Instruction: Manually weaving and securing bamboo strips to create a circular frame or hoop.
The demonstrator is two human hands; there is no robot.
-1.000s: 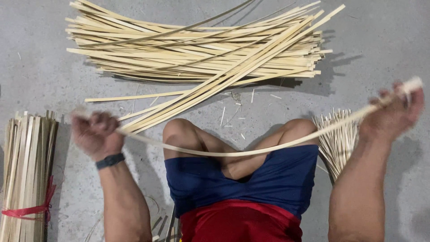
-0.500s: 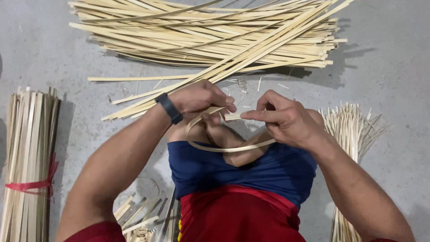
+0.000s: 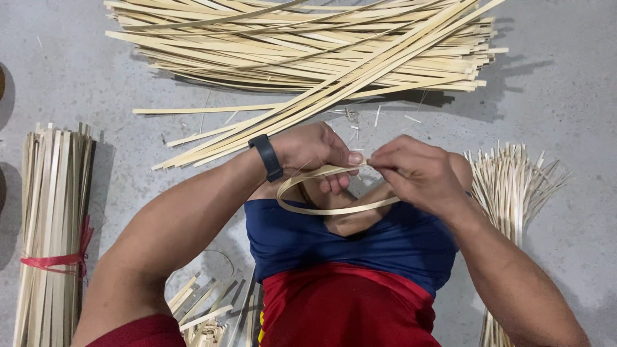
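Fingers [image 3: 352, 158] of the left hand [image 3: 313, 149] and those of the right hand [image 3: 411, 170] pinch the two ends of one pale strip [image 3: 334, 209] where they meet above the lap, both hands clenched on it, the strip bent round into a flat loop that hangs toward the person's blue shorts [image 3: 350, 241]. The ends overlap or touch between the thumbs; whether they are tied, tucked or only held together cannot be told. A dark wristband [image 3: 266, 157] sits on the left wrist. The person sits on a grey concrete floor [image 3: 565, 109] with knees drawn up under the hands. Judged from how things lie, the loop is formed but its join looks unfinished, and no completed rings can be seen anywhere around, so the work appears to be at an early stage with most of the material unused. On the far side a big loose pile [image 3: 302, 45] of long strips lies across the floor, several slanting down toward the left hand. At the left a bundle [image 3: 54, 231] of shorter strips is bound with a red tie [image 3: 54, 260]. At the right, just beside the right forearm, a fan of thin splints [image 3: 511, 186] spreads out. Near the left elbow, short offcuts [image 3: 202, 308] lie scattered
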